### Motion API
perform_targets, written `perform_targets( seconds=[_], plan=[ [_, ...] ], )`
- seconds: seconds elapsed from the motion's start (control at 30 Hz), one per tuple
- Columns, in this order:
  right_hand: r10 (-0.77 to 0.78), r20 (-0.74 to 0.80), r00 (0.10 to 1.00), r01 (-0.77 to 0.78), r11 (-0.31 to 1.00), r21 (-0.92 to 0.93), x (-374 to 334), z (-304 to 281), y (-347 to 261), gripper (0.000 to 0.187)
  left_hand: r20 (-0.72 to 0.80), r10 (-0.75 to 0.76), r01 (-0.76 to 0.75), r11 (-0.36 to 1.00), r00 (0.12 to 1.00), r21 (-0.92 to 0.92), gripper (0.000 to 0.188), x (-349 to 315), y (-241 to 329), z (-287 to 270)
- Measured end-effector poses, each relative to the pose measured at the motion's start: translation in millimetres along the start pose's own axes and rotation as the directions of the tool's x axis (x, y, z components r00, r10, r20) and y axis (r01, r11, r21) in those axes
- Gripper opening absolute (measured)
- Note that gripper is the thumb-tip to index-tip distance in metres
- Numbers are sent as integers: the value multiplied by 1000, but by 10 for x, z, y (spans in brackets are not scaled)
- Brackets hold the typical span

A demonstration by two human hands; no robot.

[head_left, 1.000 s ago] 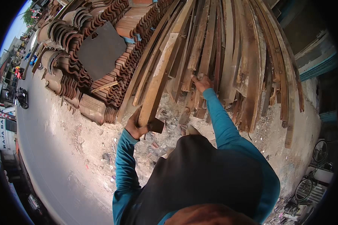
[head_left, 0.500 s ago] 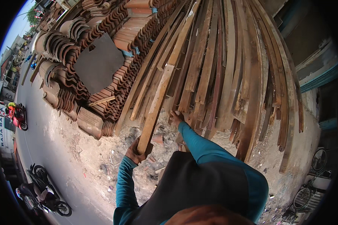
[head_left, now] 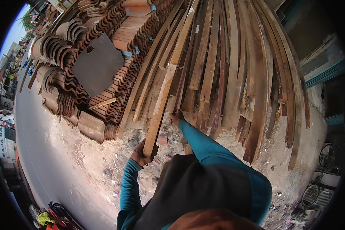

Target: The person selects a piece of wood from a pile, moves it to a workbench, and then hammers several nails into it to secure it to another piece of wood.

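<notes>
The near end of a long light-brown wooden beam rests in my left hand, whose fingers are wrapped round it from below. This beam runs up and away along the left part of a large pile of beams. My right hand is closed round the near end of a thinner, darker wooden beam just to the right of the first. Part of that grip is hidden by the hand itself. Other wooden beams lie side by side beyond my right hand, their ends uneven.
Stacked curved clay roof tiles stand to the left, with a dark flat sheet lying on them. A road runs along the far left, with a motorcycle at the lower left. Bicycles stand at the lower right.
My left hand and the beam's near end have shifted slightly right and down. My right hand has moved slightly left. The motorcycles on the road have changed places as traffic passes.
</notes>
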State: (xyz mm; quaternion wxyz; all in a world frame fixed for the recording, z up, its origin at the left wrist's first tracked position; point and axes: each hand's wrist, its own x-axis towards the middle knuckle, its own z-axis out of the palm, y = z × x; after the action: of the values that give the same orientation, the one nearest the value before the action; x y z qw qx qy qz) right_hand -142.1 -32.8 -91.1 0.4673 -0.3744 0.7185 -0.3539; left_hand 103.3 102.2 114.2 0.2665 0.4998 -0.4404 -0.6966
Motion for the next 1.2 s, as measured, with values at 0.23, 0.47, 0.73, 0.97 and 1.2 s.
perform_targets(
  seconds=[0.23,0.47,0.73,0.97,1.2],
  plan=[
    [43,157,987,-100,921,377,-306,-664,-162,38,-13,120,-113,962,993,249,79,-111,289,-35],
    [-53,189,981,-125,574,810,-974,-1299,-1668,30,24,114,-116,975,993,191,78,132,-345,-252],
    [-255,188,949,-165,107,980,-2205,-1927,-2859,32,20,148,-121,718,989,686,110,483,-1119,241],
    [104,126,987,-163,659,734,-3757,-1825,-1865,27,128,-13,-70,780,992,622,110,618,-1282,556],
    [163,107,981,-186,623,760,-4442,-2042,-1475,33,-95,216,-79,680,972,729,106,826,-636,744]
  ],
)
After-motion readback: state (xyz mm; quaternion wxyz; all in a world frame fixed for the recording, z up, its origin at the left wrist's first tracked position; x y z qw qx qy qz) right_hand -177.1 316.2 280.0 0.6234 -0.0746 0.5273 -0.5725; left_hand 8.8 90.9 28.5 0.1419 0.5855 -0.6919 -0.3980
